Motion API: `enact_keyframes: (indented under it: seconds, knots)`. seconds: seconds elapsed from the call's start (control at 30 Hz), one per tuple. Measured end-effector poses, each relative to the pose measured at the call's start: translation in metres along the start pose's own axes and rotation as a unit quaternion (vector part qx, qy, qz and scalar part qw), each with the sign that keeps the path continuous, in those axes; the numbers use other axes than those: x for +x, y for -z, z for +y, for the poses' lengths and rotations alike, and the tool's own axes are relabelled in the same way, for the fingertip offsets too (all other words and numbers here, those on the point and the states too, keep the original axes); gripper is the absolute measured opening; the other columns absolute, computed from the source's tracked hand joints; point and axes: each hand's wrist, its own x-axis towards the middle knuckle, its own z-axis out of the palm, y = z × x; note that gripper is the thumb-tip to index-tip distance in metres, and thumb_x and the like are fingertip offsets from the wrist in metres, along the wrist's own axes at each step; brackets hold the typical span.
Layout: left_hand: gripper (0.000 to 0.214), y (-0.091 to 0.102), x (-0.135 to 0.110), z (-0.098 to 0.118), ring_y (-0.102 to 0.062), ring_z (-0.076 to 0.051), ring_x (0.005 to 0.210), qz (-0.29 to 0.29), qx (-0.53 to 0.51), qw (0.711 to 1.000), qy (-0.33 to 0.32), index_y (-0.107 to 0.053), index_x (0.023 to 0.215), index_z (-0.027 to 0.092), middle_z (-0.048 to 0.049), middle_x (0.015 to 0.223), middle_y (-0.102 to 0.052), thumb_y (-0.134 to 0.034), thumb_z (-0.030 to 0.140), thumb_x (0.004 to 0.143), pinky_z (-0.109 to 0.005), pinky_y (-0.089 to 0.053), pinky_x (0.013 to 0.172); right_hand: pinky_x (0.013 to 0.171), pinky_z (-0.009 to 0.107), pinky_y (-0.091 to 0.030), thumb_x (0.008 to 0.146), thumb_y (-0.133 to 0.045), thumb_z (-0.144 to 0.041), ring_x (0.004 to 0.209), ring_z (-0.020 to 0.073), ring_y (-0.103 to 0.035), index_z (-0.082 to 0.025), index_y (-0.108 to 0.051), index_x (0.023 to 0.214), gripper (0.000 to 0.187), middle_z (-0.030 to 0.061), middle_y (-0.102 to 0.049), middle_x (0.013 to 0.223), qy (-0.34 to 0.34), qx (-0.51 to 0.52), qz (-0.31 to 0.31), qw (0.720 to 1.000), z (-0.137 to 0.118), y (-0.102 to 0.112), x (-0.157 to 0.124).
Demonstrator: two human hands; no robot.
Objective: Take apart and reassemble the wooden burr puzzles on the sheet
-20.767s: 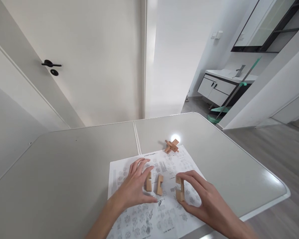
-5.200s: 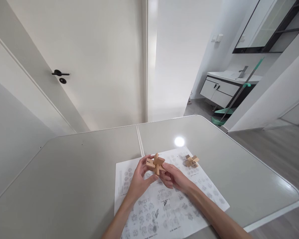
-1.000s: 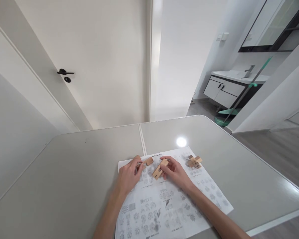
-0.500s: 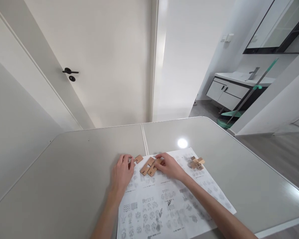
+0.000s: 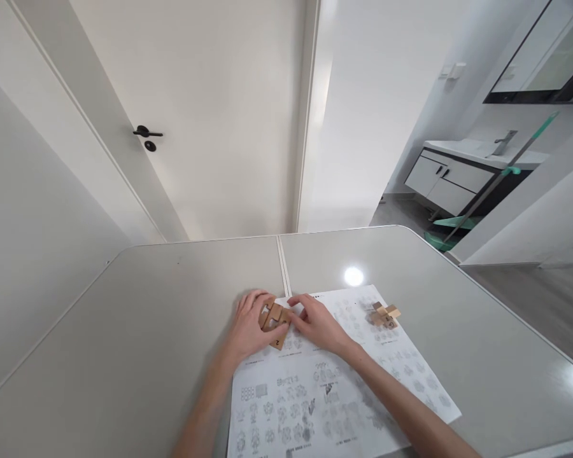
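A small group of flat, notched wooden puzzle pieces [image 5: 277, 313], with dark numbers on them, lies at the upper left of a printed paper sheet [image 5: 315, 404]. My left hand [image 5: 247, 326] curls around the group from the left, its thumb across the front piece marked 2. From the right, the thumb and forefinger of my right hand [image 5: 319, 324] pinch at the pieces' edge. Fingers hide part of the group, so how the pieces join is unclear. Farther right on the sheet sits a cluster of interlocked wooden pieces [image 5: 386, 316], apart from both hands.
The grey table [image 5: 172, 331] has a seam running back from the sheet and a bright light reflection. Behind it stands a white door [image 5: 219, 127] with a black handle. To the right, a washbasin cabinet [image 5: 449, 175] and a green-handled broom [image 5: 510, 170] are beyond the table.
My left hand has moved right and closed around the wooden pieces. The pieces are now closer together and farther left, and my right hand has followed them left. The view has shifted slightly.
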Motion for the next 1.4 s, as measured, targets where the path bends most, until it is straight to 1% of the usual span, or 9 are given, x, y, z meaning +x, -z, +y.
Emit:
enact_keyframes:
  seconds: [0.07, 0.13, 0.27, 0.43, 0.7, 1.03, 1.17, 1.27, 1.4]
  knots:
    - [0.078, -0.004, -0.002, 0.001, -0.042, -0.035, 0.137, -0.027, 0.008, 1.000, -0.013, -0.054, 0.138, 0.029, -0.0099, 0.146, -0.051, -0.081, 0.055, 0.071, -0.049, -0.034, 0.113, 0.061, 0.031, -0.048, 0.096, -0.056, -0.042, 0.063, 0.0179, -0.064, -0.023, -0.062, 0.111, 0.025, 0.0045, -0.070, 0.093, -0.016, 0.019, 0.011, 1.000, 0.004, 0.008, -0.009]
    - [0.087, -0.007, -0.003, 0.001, -0.038, -0.037, 0.141, -0.039, 0.015, 0.999, -0.018, -0.048, 0.144, 0.029, -0.0108, 0.152, -0.046, -0.082, 0.054, 0.069, -0.052, -0.031, 0.114, 0.058, 0.030, -0.045, 0.097, -0.055, -0.045, 0.060, 0.0183, -0.062, -0.023, -0.062, 0.108, 0.025, 0.0009, -0.067, 0.076, -0.027, 0.046, 0.015, 0.998, 0.009, 0.015, -0.017]
    - [0.071, -0.004, -0.003, 0.002, -0.043, -0.034, 0.137, -0.036, 0.023, 0.998, -0.037, -0.051, 0.140, 0.029, -0.0084, 0.145, -0.055, -0.076, 0.038, 0.074, -0.051, -0.032, 0.115, 0.055, 0.028, -0.041, 0.098, -0.053, -0.049, 0.059, 0.0178, -0.059, -0.022, -0.063, 0.104, 0.030, -0.0003, -0.064, 0.066, -0.025, 0.088, 0.023, 0.996, 0.020, 0.017, -0.027]
    - [0.071, 0.008, -0.001, 0.007, -0.049, -0.033, 0.131, -0.045, 0.033, 0.996, -0.068, -0.054, 0.135, 0.030, -0.0064, 0.137, -0.061, -0.068, 0.020, 0.066, -0.049, -0.034, 0.114, 0.056, 0.027, -0.041, 0.098, -0.054, -0.049, 0.060, 0.0170, -0.058, -0.021, -0.064, 0.103, 0.030, -0.0001, -0.064, 0.064, -0.016, 0.097, 0.031, 0.995, 0.028, 0.016, -0.028]
    - [0.070, 0.007, -0.001, 0.004, -0.053, -0.031, 0.129, -0.033, 0.010, 0.999, -0.021, -0.050, 0.139, 0.030, -0.0066, 0.141, -0.059, -0.077, 0.041, 0.076, -0.047, -0.041, 0.111, 0.060, 0.029, -0.045, 0.099, -0.052, -0.046, 0.062, 0.0172, -0.060, -0.022, -0.064, 0.101, 0.027, 0.0028, -0.069, 0.076, -0.006, 0.097, 0.029, 0.995, 0.029, 0.014, -0.029]
    - [0.070, 0.009, -0.002, 0.005, -0.049, -0.031, 0.135, -0.007, 0.027, 0.998, -0.062, -0.045, 0.144, 0.028, -0.0073, 0.146, -0.054, -0.070, 0.026, 0.079, -0.050, -0.040, 0.115, 0.058, 0.028, -0.045, 0.099, -0.052, -0.048, 0.060, 0.0147, -0.059, -0.021, -0.062, 0.101, 0.030, 0.0044, -0.072, 0.090, -0.007, 0.103, 0.024, 0.994, 0.028, 0.012, -0.030]
    - [0.056, 0.001, -0.005, 0.026, -0.053, -0.029, 0.133, 0.002, 0.027, 0.996, -0.091, -0.046, 0.143, 0.030, -0.0069, 0.145, -0.055, -0.065, 0.029, 0.090, -0.049, -0.044, 0.112, 0.059, 0.028, -0.045, 0.100, -0.051, -0.050, 0.061, 0.0147, -0.060, -0.021, -0.062, 0.101, 0.031, 0.0035, -0.071, 0.089, -0.001, 0.108, 0.023, 0.994, 0.015, 0.016, -0.037]
    - [0.039, -0.005, -0.007, 0.044, -0.058, -0.026, 0.127, -0.001, 0.009, 0.991, -0.137, -0.053, 0.135, 0.029, -0.0064, 0.137, -0.060, -0.057, 0.023, 0.097, -0.045, -0.048, 0.107, 0.062, 0.028, -0.047, 0.101, -0.050, -0.048, 0.067, 0.0165, -0.064, -0.021, -0.063, 0.099, 0.030, 0.0043, -0.071, 0.091, -0.010, 0.092, 0.023, 0.995, 0.004, 0.027, -0.060]
    - [0.015, -0.014, -0.010, 0.060, -0.068, -0.020, 0.095, -0.003, -0.022, 0.983, -0.180, -0.063, 0.107, 0.024, -0.0050, 0.111, -0.069, -0.052, 0.019, 0.098, -0.033, -0.054, 0.082, 0.053, 0.026, -0.041, 0.101, -0.051, -0.051, 0.069, 0.0184, -0.064, -0.022, -0.064, 0.102, 0.031, 0.0060, -0.071, 0.090, -0.053, 0.038, 0.045, 0.997, 0.005, 0.048, -0.107]
